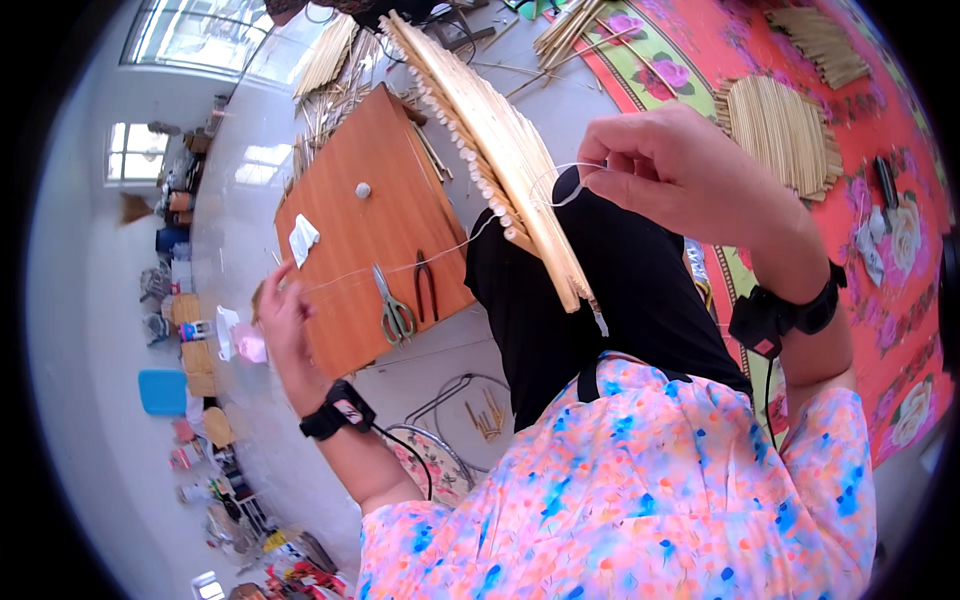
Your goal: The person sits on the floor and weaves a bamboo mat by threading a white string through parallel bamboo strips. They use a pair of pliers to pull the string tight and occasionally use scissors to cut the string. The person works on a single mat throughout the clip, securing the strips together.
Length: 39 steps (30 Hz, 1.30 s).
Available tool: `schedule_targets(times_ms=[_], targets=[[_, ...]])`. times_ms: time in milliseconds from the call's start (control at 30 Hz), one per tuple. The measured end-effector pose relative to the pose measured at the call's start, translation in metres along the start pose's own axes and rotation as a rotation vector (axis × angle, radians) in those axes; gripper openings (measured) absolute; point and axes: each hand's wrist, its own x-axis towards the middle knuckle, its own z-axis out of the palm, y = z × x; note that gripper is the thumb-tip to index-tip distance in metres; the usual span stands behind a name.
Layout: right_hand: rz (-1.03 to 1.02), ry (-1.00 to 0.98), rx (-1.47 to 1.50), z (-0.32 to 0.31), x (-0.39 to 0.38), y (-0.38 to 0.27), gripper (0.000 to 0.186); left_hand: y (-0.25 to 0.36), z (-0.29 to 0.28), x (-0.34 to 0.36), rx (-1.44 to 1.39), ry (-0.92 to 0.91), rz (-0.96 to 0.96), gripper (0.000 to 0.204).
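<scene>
A panel of pale sticks, laid side by side, stands tilted across my black-trousered lap. My right hand is raised at its right side, thumb and forefinger pinched on a thin white thread that loops to the panel. The thread also runs left from the panel's edge, above the wooden board, to my left hand. That hand is held out beyond the board's left edge, its fingers curled where the thread reaches them. Scissors with grey-green handles and dark pliers lie on the brown wooden board.
A white crumpled tissue and a small round whitish piece lie on the board. Loose sticks lie on the far floor. On the right, a red floral mat bears a finished-looking stick panel. A round-seated stool stands below the board.
</scene>
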Motion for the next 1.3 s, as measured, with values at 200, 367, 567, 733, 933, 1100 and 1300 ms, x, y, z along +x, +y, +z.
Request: schedule_targets(times_ms=[200,367,567,733,933,1100,1300], targets=[[-0.092,0.608,-0.397,0.016,0.005,0.022,0.045,0.085,0.133,-0.070,-0.289,-0.448,0.149,0.025],[-0.121,0.688,-0.309,0.021,0.004,0.017,0.040,0.113,0.171,-0.093,-0.253,-0.421,0.265,0.019],[-0.073,0.427,-0.033,0.060,0.003,0.024,0.030,0.115,0.170,-0.094,-0.054,-0.353,0.389,0.006],[-0.120,0.491,0.028,0.071,0.004,0.038,0.025,0.089,0.127,-0.067,-0.007,-0.061,0.398,0.006],[-0.054,0.545,0.148,0.064,0.002,0.062,0.024,-0.024,-0.010,0.016,0.093,0.231,0.086,0.006],[0.059,0.450,0.112,0.051,-0.002,0.071,0.026,-0.068,-0.047,0.034,0.210,0.231,-0.097,0.007],[-0.098,0.558,0.103,0.047,0.009,0.075,0.028,0.001,0.028,0.014,0.423,0.148,0.060,0.036]])
